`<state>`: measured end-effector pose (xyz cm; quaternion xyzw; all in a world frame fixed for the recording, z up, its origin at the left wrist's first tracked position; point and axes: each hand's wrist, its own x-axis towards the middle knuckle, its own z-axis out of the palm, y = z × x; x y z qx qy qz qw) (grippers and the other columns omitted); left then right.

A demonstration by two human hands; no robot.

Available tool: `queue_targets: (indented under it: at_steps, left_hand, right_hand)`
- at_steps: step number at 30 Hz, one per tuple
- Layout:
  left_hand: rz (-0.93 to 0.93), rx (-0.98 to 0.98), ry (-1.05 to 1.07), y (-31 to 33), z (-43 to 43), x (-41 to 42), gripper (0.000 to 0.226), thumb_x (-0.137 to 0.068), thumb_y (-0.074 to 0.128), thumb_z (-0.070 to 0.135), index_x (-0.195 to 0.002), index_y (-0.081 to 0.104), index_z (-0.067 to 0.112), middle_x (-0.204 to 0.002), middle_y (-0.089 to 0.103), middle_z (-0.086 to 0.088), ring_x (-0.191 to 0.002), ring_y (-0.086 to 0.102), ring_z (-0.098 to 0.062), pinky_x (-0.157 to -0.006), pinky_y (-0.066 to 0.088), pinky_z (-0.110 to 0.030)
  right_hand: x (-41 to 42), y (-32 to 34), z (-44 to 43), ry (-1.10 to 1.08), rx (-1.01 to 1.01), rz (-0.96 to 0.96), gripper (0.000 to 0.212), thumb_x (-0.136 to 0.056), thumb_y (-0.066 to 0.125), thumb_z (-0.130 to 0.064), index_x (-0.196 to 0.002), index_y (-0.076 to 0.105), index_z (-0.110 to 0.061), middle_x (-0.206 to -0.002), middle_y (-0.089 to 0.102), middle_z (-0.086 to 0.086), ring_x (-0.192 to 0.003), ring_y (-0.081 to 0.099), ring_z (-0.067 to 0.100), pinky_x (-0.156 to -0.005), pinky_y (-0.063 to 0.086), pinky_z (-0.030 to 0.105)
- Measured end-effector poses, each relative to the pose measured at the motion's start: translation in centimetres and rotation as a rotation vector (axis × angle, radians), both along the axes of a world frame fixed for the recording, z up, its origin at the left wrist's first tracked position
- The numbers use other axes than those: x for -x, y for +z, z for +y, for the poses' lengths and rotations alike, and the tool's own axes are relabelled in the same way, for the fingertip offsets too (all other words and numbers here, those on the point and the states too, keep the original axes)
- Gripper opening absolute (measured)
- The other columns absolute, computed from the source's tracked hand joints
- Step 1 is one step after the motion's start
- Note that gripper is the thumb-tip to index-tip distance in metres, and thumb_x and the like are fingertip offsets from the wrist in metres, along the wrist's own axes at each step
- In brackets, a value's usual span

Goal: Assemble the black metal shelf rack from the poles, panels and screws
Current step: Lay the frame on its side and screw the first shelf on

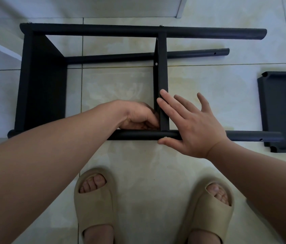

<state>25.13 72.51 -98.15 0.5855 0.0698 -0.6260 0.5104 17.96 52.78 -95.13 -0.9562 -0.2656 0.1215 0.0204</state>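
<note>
On the tile floor [121, 164], the stiff middle panel [162, 67] is braced at the pole [138, 135] joint by the spread right hand [191, 124], the curled left hand [138, 117]'s grip hidden.

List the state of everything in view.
Rack, on its side, partly assembled.
Middle panel, on edge between the poles.
Spare panel, lying flat, unattached.
Near-pole screw, in its hole.
Left hand, curled at middle panel's corner; grip hidden.
Right hand, open, flat on middle panel.

No legible text, labels, brands, numbers or signs: none on black rack [40, 81], loose panel [277, 111], slippers [93, 208] or floor tiles [117, 85].
</note>
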Motion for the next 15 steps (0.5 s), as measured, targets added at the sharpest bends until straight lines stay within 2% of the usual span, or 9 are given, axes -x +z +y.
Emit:
queue_targets:
  at_steps: [4,7,10,13,15]
  left_hand:
    - [-0.025,0.047,0.038,-0.39,0.25,0.43,0.031,-0.089,0.051,-0.011,-0.074,0.068,0.01,-0.069,0.068,-0.007,-0.062,0.069,-0.017,-0.057,0.054,-0.024]
    - [-0.017,0.064,0.056,-0.45,0.15,0.61,0.017,-0.09,0.051,-0.012,-0.094,0.059,0.003,-0.076,0.065,-0.009,-0.066,0.068,-0.018,-0.062,0.056,-0.026]
    - [-0.039,0.086,0.075,-0.62,0.09,0.73,0.028,-0.091,0.049,-0.013,-0.114,0.055,0.001,-0.085,0.062,-0.014,-0.07,0.066,-0.02,-0.066,0.056,-0.027]
    - [-0.034,0.109,0.08,-0.74,0.05,0.76,0.027,-0.092,0.048,-0.013,-0.115,0.054,0.001,-0.085,0.063,-0.013,-0.068,0.068,-0.018,-0.065,0.056,-0.026]
    - [-0.017,0.121,0.054,-0.83,0.13,0.73,0.019,-0.092,0.047,-0.012,-0.104,0.057,-0.001,-0.082,0.066,-0.011,-0.068,0.069,-0.017,-0.066,0.056,-0.025]
  right_hand:
    - [-0.04,0.0,0.0,0.0,0.005,-0.001,0.095,-0.089,0.026,-0.083,-0.163,0.018,-0.024,-0.17,0.007,-0.008,-0.147,0.038,0.03,-0.115,0.022,0.069]
    - [-0.02,0.06,0.0,0.0,0.006,-0.003,0.095,-0.089,0.026,-0.083,-0.163,0.018,-0.024,-0.17,0.007,-0.007,-0.147,0.039,0.03,-0.115,0.022,0.069]
    - [-0.03,0.09,0.06,0.001,0.005,-0.003,0.095,-0.089,0.026,-0.083,-0.163,0.019,-0.023,-0.17,0.008,-0.007,-0.147,0.038,0.03,-0.114,0.022,0.07]
    - [-0.04,0.08,0.06,0.003,0.004,-0.002,0.095,-0.089,0.026,-0.083,-0.162,0.02,-0.023,-0.17,0.008,-0.007,-0.147,0.039,0.03,-0.114,0.023,0.07]
    - [-0.01,0.03,0.07,0.003,0.006,0.001,0.096,-0.089,0.026,-0.083,-0.163,0.018,-0.024,-0.17,0.006,-0.007,-0.147,0.038,0.03,-0.114,0.022,0.07]
